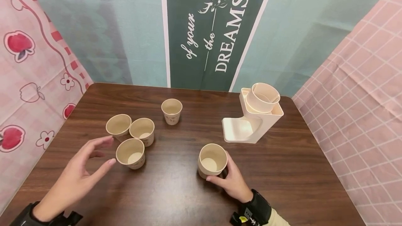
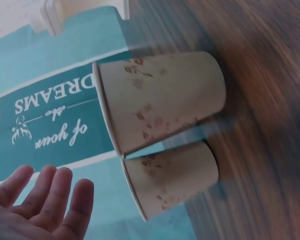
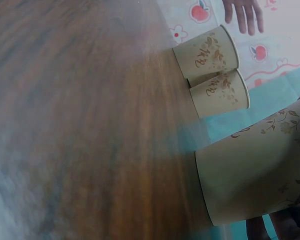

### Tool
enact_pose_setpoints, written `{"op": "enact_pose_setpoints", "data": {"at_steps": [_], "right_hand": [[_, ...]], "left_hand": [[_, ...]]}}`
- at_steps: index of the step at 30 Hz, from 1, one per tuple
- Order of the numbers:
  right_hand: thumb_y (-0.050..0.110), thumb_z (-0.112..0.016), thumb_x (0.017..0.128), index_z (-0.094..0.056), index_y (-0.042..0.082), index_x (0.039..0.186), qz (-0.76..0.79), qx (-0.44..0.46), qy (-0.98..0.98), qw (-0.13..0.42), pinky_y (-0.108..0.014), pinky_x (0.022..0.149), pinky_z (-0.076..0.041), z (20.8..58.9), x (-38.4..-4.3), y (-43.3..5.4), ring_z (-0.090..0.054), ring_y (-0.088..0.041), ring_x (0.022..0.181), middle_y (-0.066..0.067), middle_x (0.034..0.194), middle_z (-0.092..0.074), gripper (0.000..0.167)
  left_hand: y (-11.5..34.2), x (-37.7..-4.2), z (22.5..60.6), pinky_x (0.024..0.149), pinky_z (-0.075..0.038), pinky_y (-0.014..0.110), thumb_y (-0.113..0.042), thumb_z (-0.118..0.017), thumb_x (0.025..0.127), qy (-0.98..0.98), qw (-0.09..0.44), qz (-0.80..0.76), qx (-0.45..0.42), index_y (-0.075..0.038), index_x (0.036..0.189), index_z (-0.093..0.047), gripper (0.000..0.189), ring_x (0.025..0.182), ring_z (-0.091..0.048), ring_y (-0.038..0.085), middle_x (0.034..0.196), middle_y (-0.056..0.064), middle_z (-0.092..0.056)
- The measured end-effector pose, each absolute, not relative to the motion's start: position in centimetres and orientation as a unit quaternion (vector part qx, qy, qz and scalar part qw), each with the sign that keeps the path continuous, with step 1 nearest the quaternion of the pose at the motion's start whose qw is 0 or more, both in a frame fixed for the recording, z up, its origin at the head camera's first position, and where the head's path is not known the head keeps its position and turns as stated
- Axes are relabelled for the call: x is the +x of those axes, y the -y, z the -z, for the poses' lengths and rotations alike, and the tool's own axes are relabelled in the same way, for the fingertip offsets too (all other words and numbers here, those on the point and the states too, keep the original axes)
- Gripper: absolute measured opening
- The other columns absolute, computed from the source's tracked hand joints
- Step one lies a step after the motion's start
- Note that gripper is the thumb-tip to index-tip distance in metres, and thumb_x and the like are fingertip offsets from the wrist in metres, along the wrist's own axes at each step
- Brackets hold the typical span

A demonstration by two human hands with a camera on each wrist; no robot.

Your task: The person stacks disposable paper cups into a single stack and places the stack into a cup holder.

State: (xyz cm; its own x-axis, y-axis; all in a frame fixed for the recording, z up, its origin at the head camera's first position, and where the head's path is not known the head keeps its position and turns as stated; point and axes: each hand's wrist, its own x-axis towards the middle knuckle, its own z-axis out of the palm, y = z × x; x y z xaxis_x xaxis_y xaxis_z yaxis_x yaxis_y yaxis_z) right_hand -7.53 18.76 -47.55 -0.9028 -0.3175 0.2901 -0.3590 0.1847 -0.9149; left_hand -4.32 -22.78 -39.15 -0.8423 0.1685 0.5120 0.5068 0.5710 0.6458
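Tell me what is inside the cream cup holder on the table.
A cup sits in the top ring of the cup holder. Only its rim and upper wall show; the holder's walls hide whether more cups are stacked beneath.

**Colours and patterns**

Cups [image 1: 212,159]: cream paper, brown leaf sprigs on the sides.
Table [image 1: 282,170]: dark brown wood grain.
Holder [image 1: 254,118]: plain cream.
Banner [image 1: 216,27]: dark green, white lettering and deer head, white edge stripes.
Backdrop [image 1: 125,27]: pale teal.
Left cloth [image 1: 28,72]: pink, red apples and flowers.
Right cloth [image 1: 364,97]: pink, white grid.
Wrist straps [image 1: 255,208]: black.
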Motion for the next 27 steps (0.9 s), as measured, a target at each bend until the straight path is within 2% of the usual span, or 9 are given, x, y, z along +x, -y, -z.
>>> {"op": "enact_pose_setpoints", "data": {"at_steps": [5,10,12,16,20,24,27], "right_hand": [[-0.007,-0.086,0.075,-0.043,0.012,0.15,-0.6,0.221,0.769,0.018,-0.022,0.106,-0.042,47.6,-7.6,-18.8,-0.052,-0.017,0.125,-0.014,0.139,-0.054,0.088],[-0.007,-0.086,0.075,-0.043,0.012,0.15,-0.6,0.225,0.767,0.018,-0.023,0.106,-0.043,47.7,-7.6,-18.8,-0.052,-0.018,0.125,-0.014,0.139,-0.054,0.089],[-0.007,-0.086,0.075,-0.042,0.012,0.15,-0.6,0.226,0.767,0.018,-0.023,0.106,-0.042,47.7,-7.6,-18.8,-0.052,-0.018,0.125,-0.014,0.139,-0.054,0.089],[-0.006,-0.086,0.075,-0.042,0.012,0.15,-0.6,0.224,0.768,0.016,-0.023,0.106,-0.043,47.7,-7.6,-18.8,-0.052,-0.018,0.125,-0.013,0.139,-0.054,0.089],[-0.005,-0.086,0.076,-0.042,0.012,0.15,-0.601,0.221,0.768,0.014,-0.023,0.105,-0.043,47.7,-7.5,-18.8,-0.053,-0.018,0.124,-0.014,0.139,-0.054,0.088],[-0.005,-0.087,0.076,-0.042,0.012,0.15,-0.602,0.221,0.767,0.015,-0.023,0.105,-0.043,47.8,-7.6,-18.9,-0.053,-0.019,0.125,-0.013,0.139,-0.054,0.088],[-0.005,-0.087,0.075,-0.043,0.012,0.15,-0.6,0.222,0.768,0.017,-0.023,0.105,-0.043,47.8,-7.6,-18.9,-0.053,-0.019,0.124,-0.013,0.139,-0.054,0.088]], "left_hand": [[22.8,-4.7,39.8,0.092,-0.037,0.006,0.01,-0.086,0.068,0.871,0.221,0.403,-0.173,-0.003,0.135,-0.058,0.073,0.115,-0.052,-0.001,0.127,-0.009,-0.058],[22.5,-5.2,40.5,0.089,-0.036,0.005,0.0,-0.091,0.068,0.885,0.213,0.386,-0.147,0.0,0.134,-0.057,0.074,0.114,-0.047,-0.004,0.123,0.007,-0.062],[22.3,-5.3,40.6,0.088,-0.036,0.004,-0.005,-0.091,0.07,0.893,0.198,0.381,-0.136,0.001,0.134,-0.056,0.073,0.115,-0.049,0.001,0.124,0.013,-0.062],[22.0,-5.5,40.8,0.086,-0.038,0.006,-0.018,-0.092,0.075,0.91,0.16,0.366,-0.113,0.003,0.136,-0.054,0.074,0.114,-0.055,0.022,0.125,0.018,-0.061],[21.6,-5.7,41.0,0.084,-0.042,0.013,-0.027,-0.092,0.075,0.923,0.136,0.345,-0.1,0.002,0.137,-0.053,0.078,0.11,-0.058,0.033,0.124,0.02,-0.06],[21.2,-5.9,41.1,0.082,-0.049,0.026,-0.031,-0.091,0.076,0.929,0.125,0.335,-0.096,0.002,0.137,-0.053,0.08,0.105,-0.062,0.033,0.126,0.02,-0.06],[21.0,-6.1,41.4,0.076,-0.05,0.038,-0.036,-0.091,0.075,0.934,0.117,0.325,-0.097,0.003,0.138,-0.053,0.083,0.098,-0.061,0.03,0.126,0.019,-0.06]]}}
